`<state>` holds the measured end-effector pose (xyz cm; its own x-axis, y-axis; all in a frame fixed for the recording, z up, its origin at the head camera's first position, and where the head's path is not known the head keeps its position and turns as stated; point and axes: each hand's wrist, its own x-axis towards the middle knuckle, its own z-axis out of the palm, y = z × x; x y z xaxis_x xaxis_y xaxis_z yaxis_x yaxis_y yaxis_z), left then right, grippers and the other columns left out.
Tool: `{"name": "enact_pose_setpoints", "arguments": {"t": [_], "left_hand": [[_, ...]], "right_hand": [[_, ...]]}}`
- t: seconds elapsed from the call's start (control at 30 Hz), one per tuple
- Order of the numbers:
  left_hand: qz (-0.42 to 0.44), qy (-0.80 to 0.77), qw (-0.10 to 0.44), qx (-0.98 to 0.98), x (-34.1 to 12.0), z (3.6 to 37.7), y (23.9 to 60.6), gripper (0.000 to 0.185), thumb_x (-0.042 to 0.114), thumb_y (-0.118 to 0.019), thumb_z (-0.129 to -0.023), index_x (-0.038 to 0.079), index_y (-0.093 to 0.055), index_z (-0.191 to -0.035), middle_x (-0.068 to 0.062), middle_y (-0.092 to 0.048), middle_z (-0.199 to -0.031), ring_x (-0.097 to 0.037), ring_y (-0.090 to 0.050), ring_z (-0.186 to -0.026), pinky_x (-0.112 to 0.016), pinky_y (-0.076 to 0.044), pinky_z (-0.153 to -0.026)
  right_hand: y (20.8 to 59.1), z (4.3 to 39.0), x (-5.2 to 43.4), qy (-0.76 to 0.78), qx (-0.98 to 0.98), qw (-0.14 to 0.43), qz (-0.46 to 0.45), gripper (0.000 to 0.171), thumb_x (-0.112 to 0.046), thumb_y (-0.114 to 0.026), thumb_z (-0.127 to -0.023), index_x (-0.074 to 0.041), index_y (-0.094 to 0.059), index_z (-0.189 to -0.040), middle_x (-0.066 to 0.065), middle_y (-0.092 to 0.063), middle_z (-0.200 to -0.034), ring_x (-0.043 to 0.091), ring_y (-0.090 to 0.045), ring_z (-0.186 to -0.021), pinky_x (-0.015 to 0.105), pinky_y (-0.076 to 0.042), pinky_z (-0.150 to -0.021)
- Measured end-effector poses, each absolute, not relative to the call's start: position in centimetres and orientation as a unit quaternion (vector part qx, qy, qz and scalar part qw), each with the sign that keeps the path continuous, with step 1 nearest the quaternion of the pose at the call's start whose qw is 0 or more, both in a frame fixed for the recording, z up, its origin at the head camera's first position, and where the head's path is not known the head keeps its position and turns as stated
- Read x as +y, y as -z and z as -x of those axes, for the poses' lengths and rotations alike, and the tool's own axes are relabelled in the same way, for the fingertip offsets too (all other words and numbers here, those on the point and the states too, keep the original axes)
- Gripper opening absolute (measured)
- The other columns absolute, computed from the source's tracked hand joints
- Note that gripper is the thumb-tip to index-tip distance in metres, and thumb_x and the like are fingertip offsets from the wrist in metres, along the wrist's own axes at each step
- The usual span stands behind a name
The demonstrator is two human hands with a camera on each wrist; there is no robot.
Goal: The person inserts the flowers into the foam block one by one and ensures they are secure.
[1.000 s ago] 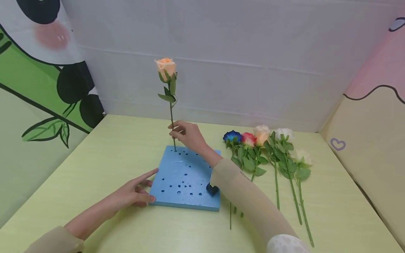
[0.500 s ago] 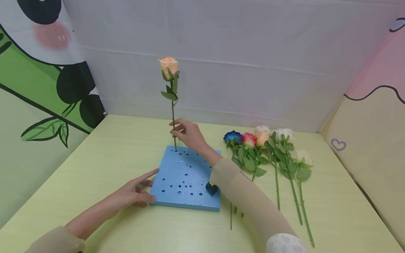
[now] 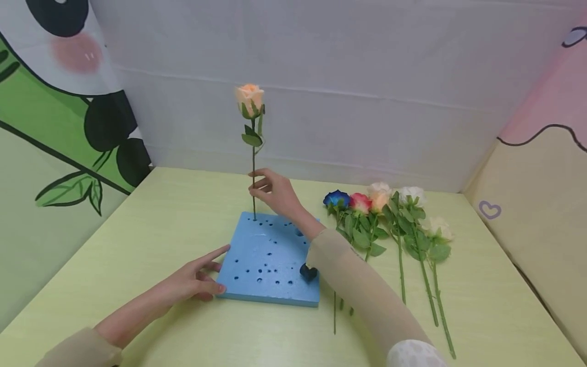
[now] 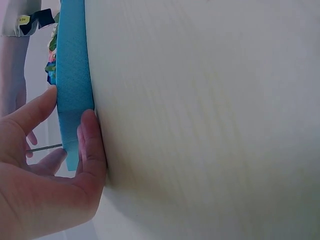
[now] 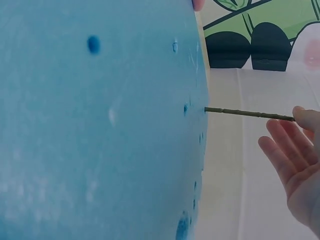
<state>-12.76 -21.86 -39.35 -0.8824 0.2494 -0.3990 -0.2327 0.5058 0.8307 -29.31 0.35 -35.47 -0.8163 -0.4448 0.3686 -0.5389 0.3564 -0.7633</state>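
In the head view, a peach rose [image 3: 250, 102] stands upright, the lower end of its stem in a hole near the back-left corner of a blue foam board [image 3: 247, 250]. My right hand [image 3: 277, 192] pinches the stem between thumb and fingers, a little above the board. The right wrist view shows the stem [image 5: 245, 113] running from the board to the thumb, the other fingers [image 5: 280, 155] spread below it. My left hand [image 3: 194, 278] rests against the board's left side, index finger extended along it and thumb at the front corner. Its fingers [image 4: 90, 135] touch the side face in the left wrist view.
Right of the board lie several roses: a blue one [image 3: 337, 198], a red-pink one [image 3: 360, 202], a peach one [image 3: 379, 200] and white ones [image 3: 412, 195]. Small holes dot the board. A dark piece [image 3: 308, 272] shows by the right sleeve [image 3: 348, 275]. A cloth backdrop [image 3: 348, 102] rises behind the table.
The rose's bloom has swung rightward, bringing the stem nearly vertical, and my right hand has shifted slightly right with it. The left hand and the board have stayed in place.
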Motion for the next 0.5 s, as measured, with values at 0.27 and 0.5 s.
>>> {"name": "enact_pose_setpoints", "arguments": {"t": [0.27,0.5], "left_hand": [[0.0,-0.496,0.242,0.834,-21.87,12.6,39.37,0.093,0.025,-0.078,-0.085,0.026,-0.021,-0.159,-0.023,-0.038,-0.145,-0.019,-0.061,-0.089,-0.032,-0.056,-0.08],[0.0,-0.493,0.24,0.836,-21.8,12.68,39.34,0.093,0.026,-0.077,-0.085,0.026,-0.021,-0.159,-0.023,-0.04,-0.144,-0.019,-0.061,-0.09,-0.033,-0.056,-0.08]], "right_hand": [[35.21,28.93,0.85,-0.493,-0.818,0.031,-0.294,0.035,-0.014,-0.063,-0.097,-0.015,-0.058,-0.132,0.008,-0.074,-0.111,0.02,-0.072,-0.097,0.025,-0.058,-0.083],[35.53,29.0,0.78,-0.511,-0.806,0.026,-0.299,0.028,-0.014,-0.061,-0.098,-0.012,-0.061,-0.126,0.015,-0.074,-0.102,0.022,-0.073,-0.09,0.022,-0.059,-0.076]]}}
